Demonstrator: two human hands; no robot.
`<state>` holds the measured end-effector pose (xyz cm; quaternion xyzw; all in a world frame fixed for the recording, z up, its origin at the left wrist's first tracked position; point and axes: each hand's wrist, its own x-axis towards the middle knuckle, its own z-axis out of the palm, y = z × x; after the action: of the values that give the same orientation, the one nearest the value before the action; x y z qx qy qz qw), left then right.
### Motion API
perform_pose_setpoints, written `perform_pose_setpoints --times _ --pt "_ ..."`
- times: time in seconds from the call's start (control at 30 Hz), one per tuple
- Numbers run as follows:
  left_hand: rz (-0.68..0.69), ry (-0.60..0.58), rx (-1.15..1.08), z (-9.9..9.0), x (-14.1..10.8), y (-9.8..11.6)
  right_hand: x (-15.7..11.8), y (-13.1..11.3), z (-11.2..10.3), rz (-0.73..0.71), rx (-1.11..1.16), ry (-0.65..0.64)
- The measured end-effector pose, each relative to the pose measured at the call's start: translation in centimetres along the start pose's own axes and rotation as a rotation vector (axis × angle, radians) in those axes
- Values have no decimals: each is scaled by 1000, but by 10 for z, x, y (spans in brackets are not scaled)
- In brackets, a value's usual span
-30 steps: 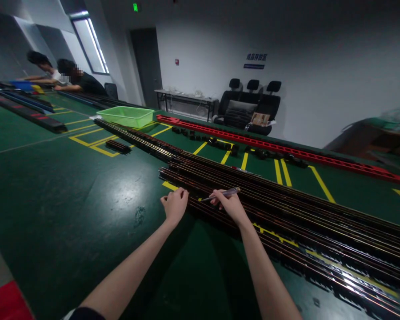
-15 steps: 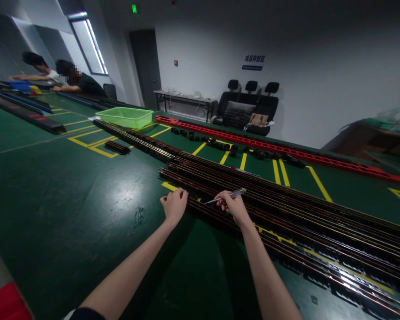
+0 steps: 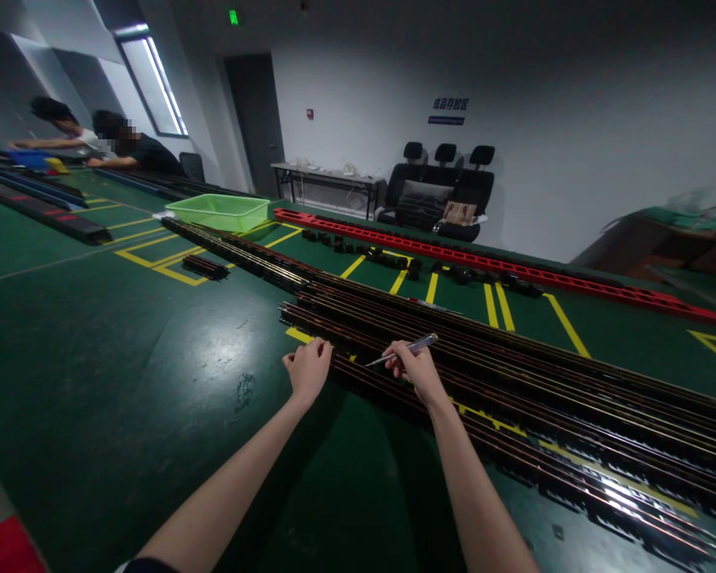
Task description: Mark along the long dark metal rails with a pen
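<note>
Pinching a slim pen-like tool by the nearest dark strip on the green worktop, the right grip aims its tip left and slightly down, the tool's long axis rising rightward. Curled at the strip's left end, the left grip hides whether it clasps anything, while the strip runs toward lower right. Fine tip work seems in hand, calling next for a steady strip.
</note>
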<state>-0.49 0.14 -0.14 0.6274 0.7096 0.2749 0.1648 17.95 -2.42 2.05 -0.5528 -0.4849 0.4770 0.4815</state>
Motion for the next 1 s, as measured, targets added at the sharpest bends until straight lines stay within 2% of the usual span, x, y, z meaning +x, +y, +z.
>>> perform_pose_setpoints --times 0.37,0.57,0.73,1.0 --pt "-32 46 -105 3 1 -3 -1 -1 -4 -48 -49 -81" --pt "-105 108 -196 3 3 -5 -4 -5 6 -63 -62 -133" --pt "-135 159 -247 2 3 -4 -6 -3 10 -50 -58 -136" --pt "-114 160 -232 3 2 -5 -3 0 10 -52 -63 -117"
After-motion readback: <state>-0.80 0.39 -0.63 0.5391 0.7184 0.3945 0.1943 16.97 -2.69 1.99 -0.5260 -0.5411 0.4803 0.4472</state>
